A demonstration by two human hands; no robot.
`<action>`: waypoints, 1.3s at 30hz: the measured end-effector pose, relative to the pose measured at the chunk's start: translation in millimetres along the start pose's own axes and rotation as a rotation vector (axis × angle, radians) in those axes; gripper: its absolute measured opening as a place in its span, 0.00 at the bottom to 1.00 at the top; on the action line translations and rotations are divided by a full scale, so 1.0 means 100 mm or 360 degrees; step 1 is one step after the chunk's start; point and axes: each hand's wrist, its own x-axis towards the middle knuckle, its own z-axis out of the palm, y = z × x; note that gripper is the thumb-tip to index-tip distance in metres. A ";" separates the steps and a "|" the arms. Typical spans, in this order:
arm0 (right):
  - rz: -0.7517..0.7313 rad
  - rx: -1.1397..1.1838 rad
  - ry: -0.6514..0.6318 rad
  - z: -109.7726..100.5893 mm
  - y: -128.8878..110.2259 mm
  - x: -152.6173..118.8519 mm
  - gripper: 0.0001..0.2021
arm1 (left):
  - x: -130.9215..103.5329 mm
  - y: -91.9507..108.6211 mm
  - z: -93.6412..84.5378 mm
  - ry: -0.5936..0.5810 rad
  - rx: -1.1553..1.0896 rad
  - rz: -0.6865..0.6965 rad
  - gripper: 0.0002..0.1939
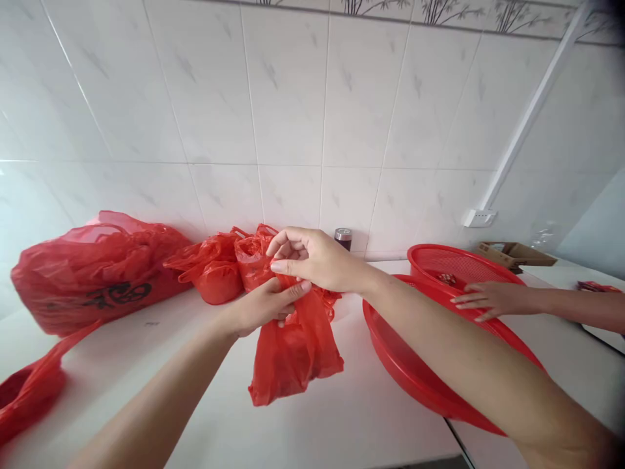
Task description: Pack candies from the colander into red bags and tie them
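A red plastic bag [297,352] hangs in front of me over the white table, its lower part bulging a little and its contents hidden. My left hand [268,303] is closed round the gathered neck of the bag, thumb on top. Just above it, my right hand [307,257] pinches the bag's upper end between thumb and fingers. Behind my hands stand filled red bags, one tied bag [217,280] and another bag [251,260] beside it.
A large red bag [112,280] with black lettering lies at left; another red bag [34,394] is nearer. At right, a co-worker's hand [493,301] reaches over red plastic baskets [405,371]. A dark bottle [343,238] and a cardboard box [517,254] stand by the wall.
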 end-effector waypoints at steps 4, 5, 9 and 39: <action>0.0141 -0.0153 0.0046 0.02 0.38 -0.08 0.10 | 0.04 -0.10 -0.06 0.0169 -0.0186 -0.0041 0.20; 0.0214 -0.0140 -0.0019 0.01 0.47 -0.12 0.10 | 0.04 -0.12 -0.07 0.0178 -0.0188 -0.0040 0.20; 0.0277 -0.0065 0.0105 0.03 0.49 -0.34 0.03 | 0.03 -0.21 -0.09 0.0186 -0.0186 0.0013 0.23; 0.0280 0.0401 0.0387 0.87 0.95 -0.72 0.08 | -0.46 -0.89 0.12 0.0621 0.0498 0.0208 0.20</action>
